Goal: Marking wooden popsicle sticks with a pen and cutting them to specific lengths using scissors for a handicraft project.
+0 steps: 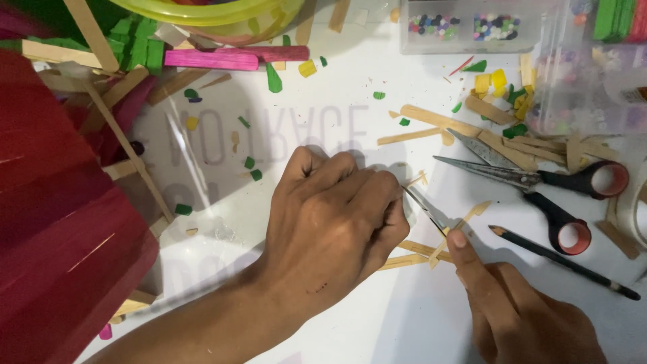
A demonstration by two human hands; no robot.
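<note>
My left hand [330,226] is closed in a fist on a thin metal blade [423,207], whose tip points down to the right. The blade's tip meets a thin wooden stick sliver [465,222] that lies slanted on the white table [404,317]. My right hand [522,313] reaches in from the bottom right, its index fingertip pressing on the sliver right beside the blade. More flat wooden sticks [411,253] lie under and just left of that finger.
Open scissors [539,180] with black and red handles and a dark pencil [563,261] lie to the right. Cut wooden sticks and coloured scraps are scattered at the top. A red stick structure [60,236] fills the left. Clear bead boxes [465,27] and a yellow-green bowl [216,13] stand at the back.
</note>
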